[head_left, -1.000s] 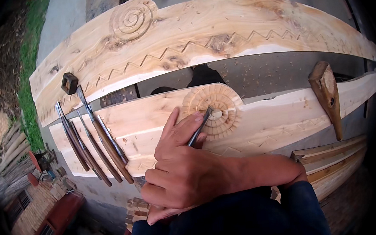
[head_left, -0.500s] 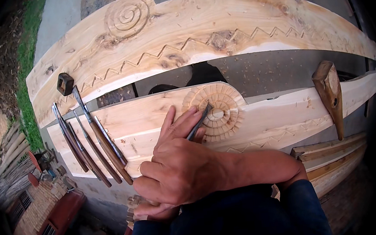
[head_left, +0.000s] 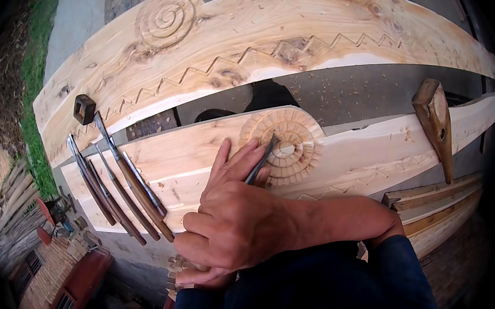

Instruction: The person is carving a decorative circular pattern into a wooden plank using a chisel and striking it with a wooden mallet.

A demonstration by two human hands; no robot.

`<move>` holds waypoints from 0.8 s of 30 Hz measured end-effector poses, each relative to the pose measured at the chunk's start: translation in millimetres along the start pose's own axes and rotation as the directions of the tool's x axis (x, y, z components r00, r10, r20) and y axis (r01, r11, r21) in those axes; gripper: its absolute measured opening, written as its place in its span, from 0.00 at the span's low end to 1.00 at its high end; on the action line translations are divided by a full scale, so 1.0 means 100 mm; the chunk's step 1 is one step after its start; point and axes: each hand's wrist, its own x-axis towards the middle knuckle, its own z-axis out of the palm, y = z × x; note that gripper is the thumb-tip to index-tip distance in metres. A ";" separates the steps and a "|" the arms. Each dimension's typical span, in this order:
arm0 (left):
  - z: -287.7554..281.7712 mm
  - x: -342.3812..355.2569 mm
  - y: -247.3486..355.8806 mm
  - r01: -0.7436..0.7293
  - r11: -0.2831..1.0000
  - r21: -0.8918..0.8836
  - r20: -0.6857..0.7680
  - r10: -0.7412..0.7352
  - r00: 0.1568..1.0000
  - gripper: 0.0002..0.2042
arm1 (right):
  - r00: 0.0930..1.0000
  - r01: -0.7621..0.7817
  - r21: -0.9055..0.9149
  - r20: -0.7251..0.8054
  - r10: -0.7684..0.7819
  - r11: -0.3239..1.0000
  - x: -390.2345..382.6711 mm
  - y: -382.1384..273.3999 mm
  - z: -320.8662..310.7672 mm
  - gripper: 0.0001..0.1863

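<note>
Chisel [head_left: 264, 159], its tip on the carved rosette [head_left: 300, 149], is gripped at the rosette's lower left by the curled right hand [head_left: 233, 223], the left hand [head_left: 225, 169] outstretched beside the blade [head_left: 268, 152], pinch unclear, zigzag markings [head_left: 359, 182] below right.

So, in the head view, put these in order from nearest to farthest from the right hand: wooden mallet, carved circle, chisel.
From the right hand:
1. Chisel: in its grip, blade pointing up and to the right.
2. Carved circle: just beyond the hand, on the near plank.
3. Wooden mallet: well off to the right.
</note>
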 end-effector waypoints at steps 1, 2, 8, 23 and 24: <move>0.00 0.00 0.00 0.001 1.000 0.000 -0.001 -0.001 1.000 0.15 | 1.000 0.000 -0.001 0.007 0.000 1.000 0.00 0.00 0.00 0.28; 0.00 0.00 0.00 -0.004 1.000 -0.007 -0.004 0.004 1.000 0.14 | 1.000 0.000 -0.002 0.007 0.001 1.000 0.00 0.00 0.01 0.28; 0.00 -0.02 -0.02 0.000 1.000 -0.014 0.000 0.000 1.000 0.15 | 0.998 0.001 -0.009 -0.070 -0.002 1.000 0.01 0.01 0.04 0.30; 0.05 -0.04 0.03 0.116 0.993 -0.026 -0.052 -0.117 0.992 0.16 | 0.992 -0.122 -0.078 -0.034 0.119 0.990 0.12 0.06 0.06 0.29; 0.05 -0.05 0.02 0.108 0.994 -0.025 -0.051 -0.109 0.993 0.16 | 0.991 -0.129 -0.065 -0.026 0.128 0.989 0.13 0.07 0.06 0.29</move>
